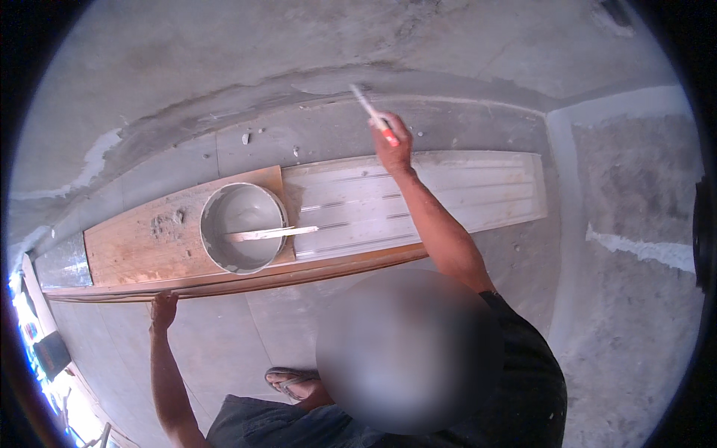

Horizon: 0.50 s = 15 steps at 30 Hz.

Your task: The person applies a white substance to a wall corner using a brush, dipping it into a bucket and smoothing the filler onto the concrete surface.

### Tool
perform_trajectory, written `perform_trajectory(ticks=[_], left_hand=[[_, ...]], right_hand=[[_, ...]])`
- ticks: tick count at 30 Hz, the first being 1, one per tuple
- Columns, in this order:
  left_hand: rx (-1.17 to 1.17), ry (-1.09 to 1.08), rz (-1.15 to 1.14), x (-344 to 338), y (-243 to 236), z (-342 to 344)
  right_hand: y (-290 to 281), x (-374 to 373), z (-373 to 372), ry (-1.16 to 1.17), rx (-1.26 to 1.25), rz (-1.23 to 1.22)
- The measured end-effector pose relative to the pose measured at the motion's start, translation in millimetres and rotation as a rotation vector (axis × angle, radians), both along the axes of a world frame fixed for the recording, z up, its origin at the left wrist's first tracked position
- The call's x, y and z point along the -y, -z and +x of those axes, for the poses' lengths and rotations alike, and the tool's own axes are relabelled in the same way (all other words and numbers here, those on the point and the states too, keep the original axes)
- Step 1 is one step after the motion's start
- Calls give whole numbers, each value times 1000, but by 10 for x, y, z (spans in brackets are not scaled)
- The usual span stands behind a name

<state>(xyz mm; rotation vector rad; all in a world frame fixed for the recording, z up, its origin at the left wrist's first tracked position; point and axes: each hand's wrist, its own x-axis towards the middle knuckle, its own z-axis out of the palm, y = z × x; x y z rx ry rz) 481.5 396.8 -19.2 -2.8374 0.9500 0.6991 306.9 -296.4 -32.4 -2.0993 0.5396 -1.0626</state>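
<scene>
My right hand (392,142) is closed around a slim hand tool (364,102) with a pale, motion-blurred front end and an orange-red part by the fingers. Its tip points at the damp grey band low on the wall (328,84). My left hand (163,308) is closed at the near edge of the brown wooden board (134,250), its fingertips partly hidden. Between the hands, a round bucket (211,257) holds smooth grey mix. A flat pale stick (270,234) lies in it, sticking out over the rim to the right.
A white ribbed panel (478,183) lies right of the bucket. Grey crumbs (178,216) dot the wooden board, and small chips (246,138) lie along the wall foot. A second wall (635,187) rises at right. My sandalled foot (295,383) rests on the grey tiled floor (269,328).
</scene>
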Motion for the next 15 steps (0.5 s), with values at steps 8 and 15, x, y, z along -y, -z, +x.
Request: perform_trajectory(ticks=[8,15], left_hand=[[137,179,-68,-328,215,269],[108,46,-154,-453,167,156]], right_hand=[[-83,-315,731,-438,-147,-254],[-81,659,-134,-156,-318,-276]])
